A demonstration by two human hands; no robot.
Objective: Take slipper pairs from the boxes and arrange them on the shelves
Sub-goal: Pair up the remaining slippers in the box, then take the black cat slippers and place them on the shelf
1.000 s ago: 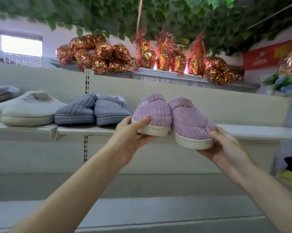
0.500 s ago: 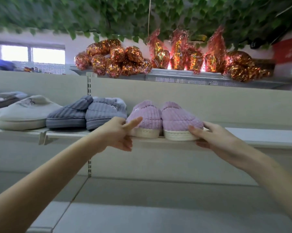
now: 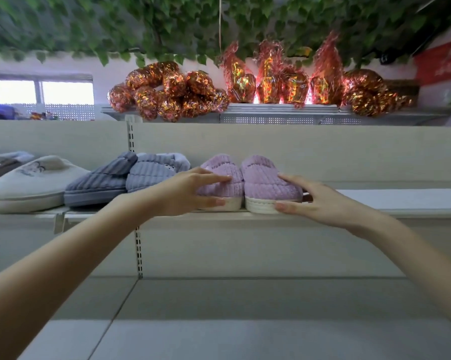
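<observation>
The left hand spans the toe of the left purple slipper, fingers over the plush top and thumb at the pale sole. The right hand holds the right purple slipper the same way, a light pinch on each. Both slippers sit on the shelf, sides touching, toes at its front edge, near the grey-blue pair, with a white pair further left. This looks like the final squaring-up. To do it well, bring both soles level with the shelf's front edge, since the right one seems slightly further forward. Keep the toes even, then lift the fingers away without dragging the plush.
</observation>
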